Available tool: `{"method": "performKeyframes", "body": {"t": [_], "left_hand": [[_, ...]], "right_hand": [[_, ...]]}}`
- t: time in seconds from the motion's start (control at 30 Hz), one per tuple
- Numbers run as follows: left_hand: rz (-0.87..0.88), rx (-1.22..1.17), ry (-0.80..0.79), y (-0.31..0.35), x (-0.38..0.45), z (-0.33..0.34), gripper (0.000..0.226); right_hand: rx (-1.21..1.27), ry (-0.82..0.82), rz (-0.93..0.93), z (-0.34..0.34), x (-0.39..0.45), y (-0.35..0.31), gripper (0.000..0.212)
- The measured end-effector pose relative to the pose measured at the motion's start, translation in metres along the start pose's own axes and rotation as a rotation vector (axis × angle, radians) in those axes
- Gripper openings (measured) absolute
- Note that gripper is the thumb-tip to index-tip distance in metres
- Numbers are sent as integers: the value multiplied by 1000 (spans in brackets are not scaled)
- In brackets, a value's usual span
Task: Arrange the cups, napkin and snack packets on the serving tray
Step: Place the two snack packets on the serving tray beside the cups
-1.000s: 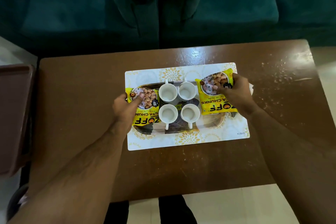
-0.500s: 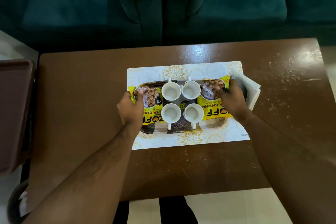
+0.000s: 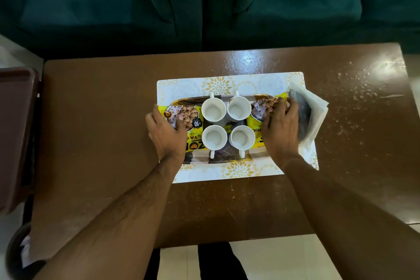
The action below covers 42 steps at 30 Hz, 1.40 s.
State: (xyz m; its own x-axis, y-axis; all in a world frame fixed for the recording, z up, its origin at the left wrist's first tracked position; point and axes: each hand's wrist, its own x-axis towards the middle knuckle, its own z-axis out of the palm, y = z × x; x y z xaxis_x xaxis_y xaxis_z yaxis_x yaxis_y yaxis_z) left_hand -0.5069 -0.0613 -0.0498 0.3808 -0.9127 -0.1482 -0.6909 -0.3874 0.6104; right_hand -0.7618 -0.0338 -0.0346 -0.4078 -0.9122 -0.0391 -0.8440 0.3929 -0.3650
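Both forearms bare, reaching fwd from bottom corners, converging. Left hand (image 3: 167, 133) palm down, fingers curled, thumb (image 3: 181, 124) angled inward. Right hand (image 3: 280, 129) palm down, knuckles up, fingers (image 3: 276, 107) bent fwd & pressing down. Wrists roughly level, well apart.

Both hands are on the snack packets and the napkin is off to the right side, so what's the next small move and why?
Probably let go with the right hand and bring the napkin onto the tray. The four cups and both packets seem placed, while the napkin hangs past the tray's right end.
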Motion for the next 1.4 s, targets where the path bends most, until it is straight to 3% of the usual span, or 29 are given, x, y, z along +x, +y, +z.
{"method": "performKeyframes", "body": {"t": [0.1,0.17,0.3,0.47,0.67,1.4], "left_hand": [[38,176,51,4,-9,1,79],[165,278,44,2,-16,2,77],[423,364,-72,-6,-24,5,65],[541,440,-221,-17,-22,6,64],[556,601,-289,-15,-20,8,68],[643,617,-292,-22,-15,7,67]], "right_hand": [[-57,-28,-25,4,-6,5,48],[-114,-30,-66,6,-9,10,52],[-235,-82,-197,11,-18,19,57],[-357,-168,-281,16,-23,26,62],[-387,-206,-279,17,-21,24,64],[-339,-189,-258,21,-21,19,62]]}}
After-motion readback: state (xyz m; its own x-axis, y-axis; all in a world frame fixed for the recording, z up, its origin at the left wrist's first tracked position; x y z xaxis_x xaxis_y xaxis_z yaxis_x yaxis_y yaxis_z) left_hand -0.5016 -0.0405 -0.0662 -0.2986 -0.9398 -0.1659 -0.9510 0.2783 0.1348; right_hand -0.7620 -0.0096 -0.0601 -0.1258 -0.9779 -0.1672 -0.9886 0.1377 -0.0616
